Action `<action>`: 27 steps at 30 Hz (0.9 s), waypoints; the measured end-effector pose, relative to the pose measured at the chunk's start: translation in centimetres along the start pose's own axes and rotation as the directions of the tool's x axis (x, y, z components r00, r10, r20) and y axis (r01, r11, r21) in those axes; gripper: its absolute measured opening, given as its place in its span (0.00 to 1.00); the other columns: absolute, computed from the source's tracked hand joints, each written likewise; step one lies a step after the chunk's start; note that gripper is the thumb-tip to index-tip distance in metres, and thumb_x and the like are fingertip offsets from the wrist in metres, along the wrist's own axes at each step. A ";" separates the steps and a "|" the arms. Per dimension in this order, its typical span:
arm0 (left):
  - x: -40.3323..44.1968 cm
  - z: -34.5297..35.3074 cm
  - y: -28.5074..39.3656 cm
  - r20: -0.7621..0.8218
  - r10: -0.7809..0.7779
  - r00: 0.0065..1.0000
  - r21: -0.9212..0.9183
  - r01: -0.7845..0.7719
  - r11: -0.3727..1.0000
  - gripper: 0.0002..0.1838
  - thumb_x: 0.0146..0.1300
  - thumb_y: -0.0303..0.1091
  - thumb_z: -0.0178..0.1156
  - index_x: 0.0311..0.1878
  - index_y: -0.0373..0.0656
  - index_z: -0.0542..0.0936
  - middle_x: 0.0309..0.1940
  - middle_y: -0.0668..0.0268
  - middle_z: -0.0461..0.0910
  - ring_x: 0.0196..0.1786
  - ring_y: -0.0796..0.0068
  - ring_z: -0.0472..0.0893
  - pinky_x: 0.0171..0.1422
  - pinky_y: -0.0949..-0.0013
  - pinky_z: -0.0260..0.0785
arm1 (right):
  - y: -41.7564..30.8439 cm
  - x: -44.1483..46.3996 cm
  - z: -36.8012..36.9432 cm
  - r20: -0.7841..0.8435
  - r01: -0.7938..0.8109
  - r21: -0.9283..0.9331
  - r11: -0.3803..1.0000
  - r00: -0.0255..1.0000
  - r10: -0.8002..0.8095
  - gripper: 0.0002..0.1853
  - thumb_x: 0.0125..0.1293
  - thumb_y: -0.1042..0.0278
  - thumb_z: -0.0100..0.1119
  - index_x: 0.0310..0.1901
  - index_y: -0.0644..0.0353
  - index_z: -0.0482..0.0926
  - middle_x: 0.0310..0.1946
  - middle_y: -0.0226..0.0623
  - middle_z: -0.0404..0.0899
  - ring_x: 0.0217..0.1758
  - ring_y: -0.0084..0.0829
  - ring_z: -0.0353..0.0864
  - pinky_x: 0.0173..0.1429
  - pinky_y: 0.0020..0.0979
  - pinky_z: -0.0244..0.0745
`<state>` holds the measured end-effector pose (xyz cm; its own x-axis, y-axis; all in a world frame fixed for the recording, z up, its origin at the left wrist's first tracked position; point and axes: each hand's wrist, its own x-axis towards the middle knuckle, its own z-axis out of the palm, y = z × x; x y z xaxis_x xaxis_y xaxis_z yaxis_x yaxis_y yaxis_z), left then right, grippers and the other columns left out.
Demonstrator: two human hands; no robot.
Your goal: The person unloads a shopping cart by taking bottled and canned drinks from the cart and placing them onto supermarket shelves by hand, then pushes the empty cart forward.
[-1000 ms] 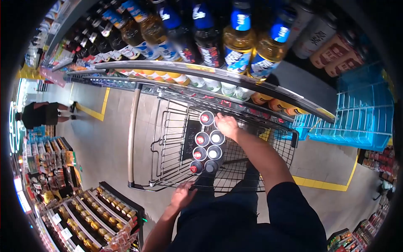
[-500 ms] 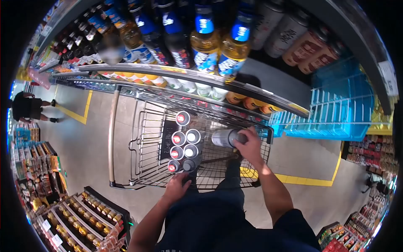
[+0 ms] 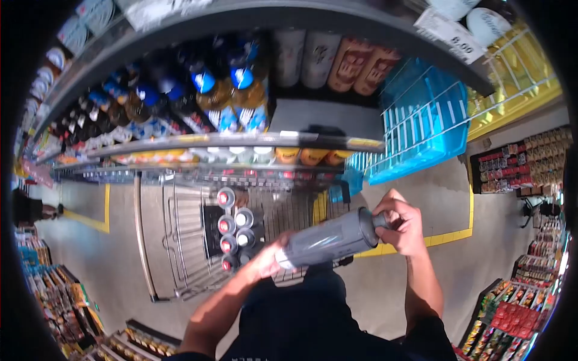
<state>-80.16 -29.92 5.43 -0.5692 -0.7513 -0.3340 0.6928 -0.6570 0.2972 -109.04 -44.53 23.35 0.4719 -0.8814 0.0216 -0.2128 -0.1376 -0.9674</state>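
Note:
A large grey bottle with a grey cap lies tilted across the front of my body, its cap end to the right and higher. My right hand grips it at the cap and neck. Around its pale base, my left hand is closed. Left of it, a wire shopping cart holds several upright bottles with red, white or grey caps, grouped together. The grey bottle partly covers the cart's near right side.
A shelf with beer bottles, silver bottles and brown bottles runs along the far side. Blue wire-fronted bins stand at its right. Display racks line the right, and a person is at the far left.
The grey bottle has come up out of the cart toward me, tilting cap-right. My left hand has moved from beside the cart's bottles onto its base. The view has shifted right.

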 end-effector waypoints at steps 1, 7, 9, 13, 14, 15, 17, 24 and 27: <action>-0.2 0.8 0.3 0.020 0.028 0.999 0.019 -0.029 0.999 0.39 0.66 0.59 0.63 0.71 0.50 0.60 0.64 0.55 0.70 0.54 0.54 0.81 0.42 0.55 0.82 | -0.1 -0.2 -0.2 -0.018 -0.019 0.047 0.999 1.000 0.020 0.17 0.44 0.88 0.68 0.38 0.64 0.83 0.32 0.29 0.69 0.32 0.20 0.70 0.33 0.24 0.60; -0.5 1.7 -0.4 -0.155 0.146 0.977 -0.145 -0.168 0.975 0.36 0.70 0.62 0.53 0.66 0.40 0.68 0.45 0.49 0.81 0.36 0.55 0.84 0.35 0.56 0.83 | -1.8 0.5 0.8 -0.201 -0.207 0.113 0.972 0.953 0.227 0.09 0.55 0.86 0.67 0.38 0.66 0.83 0.30 0.25 0.70 0.22 0.15 0.69 0.26 0.20 0.61; -0.3 3.1 1.1 -0.072 0.045 0.996 -0.172 -0.057 0.983 0.39 0.71 0.65 0.46 0.68 0.39 0.67 0.46 0.48 0.80 0.34 0.54 0.84 0.31 0.59 0.82 | -1.4 1.3 0.7 -0.262 -0.150 -0.114 0.982 0.958 0.116 0.07 0.56 0.83 0.68 0.37 0.66 0.83 0.27 0.26 0.71 0.28 0.17 0.70 0.30 0.22 0.62; 0.0 5.6 2.3 0.243 -0.176 0.954 -0.471 0.275 0.838 0.41 0.72 0.68 0.40 0.71 0.40 0.66 0.49 0.47 0.80 0.40 0.51 0.84 0.30 0.60 0.80 | -4.5 3.9 0.0 -0.112 0.178 -0.236 0.955 0.971 -0.209 0.07 0.53 0.83 0.68 0.34 0.64 0.83 0.27 0.28 0.72 0.30 0.19 0.68 0.32 0.24 0.62; -0.3 6.6 2.5 0.246 -0.182 0.952 -0.466 0.281 0.839 0.41 0.72 0.68 0.40 0.71 0.40 0.66 0.49 0.47 0.80 0.40 0.51 0.84 0.30 0.60 0.80 | -5.1 4.3 0.0 -0.086 0.209 -0.212 0.955 0.969 -0.231 0.06 0.52 0.82 0.68 0.33 0.64 0.83 0.27 0.28 0.72 0.30 0.20 0.69 0.33 0.24 0.62; -0.5 7.8 2.7 0.168 -0.182 0.969 -0.466 0.241 0.851 0.41 0.72 0.68 0.39 0.71 0.41 0.65 0.51 0.47 0.79 0.43 0.51 0.84 0.31 0.60 0.80 | -5.6 4.8 0.0 -0.059 0.241 -0.189 0.952 0.965 -0.256 0.06 0.52 0.81 0.68 0.32 0.64 0.83 0.28 0.29 0.73 0.29 0.21 0.69 0.33 0.24 0.62; -0.9 9.6 2.7 0.031 -0.163 0.986 -0.455 0.159 0.876 0.38 0.73 0.66 0.37 0.72 0.44 0.66 0.59 0.50 0.77 0.50 0.50 0.83 0.32 0.59 0.80 | -6.0 5.6 0.3 -0.073 0.287 -0.188 0.939 0.950 -0.305 0.06 0.52 0.81 0.68 0.32 0.63 0.83 0.28 0.29 0.73 0.30 0.21 0.69 0.34 0.24 0.63; -1.2 8.3 1.2 -0.022 0.069 0.997 -0.402 -0.072 0.913 0.36 0.72 0.66 0.41 0.72 0.50 0.66 0.65 0.51 0.71 0.54 0.47 0.80 0.28 0.64 0.78 | -6.8 6.3 1.4 -0.064 0.070 -0.143 0.987 0.995 -0.080 0.10 0.54 0.78 0.68 0.40 0.61 0.84 0.32 0.26 0.75 0.34 0.17 0.71 0.37 0.22 0.66; -1.9 8.5 1.2 -0.147 0.142 0.979 -0.287 -0.180 0.941 0.35 0.73 0.65 0.39 0.71 0.49 0.67 0.64 0.50 0.72 0.52 0.47 0.81 0.25 0.66 0.76 | -4.4 5.8 2.2 -0.172 0.000 0.094 0.996 0.985 0.016 0.27 0.58 0.77 0.70 0.60 0.61 0.75 0.50 0.30 0.77 0.46 0.19 0.76 0.49 0.24 0.74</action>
<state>-82.01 -29.77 14.00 -0.3936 -0.8198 -0.4160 0.8812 -0.4653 0.0832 -103.49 -48.00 27.14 0.3137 -0.9483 0.0489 -0.1315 -0.0944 -0.9868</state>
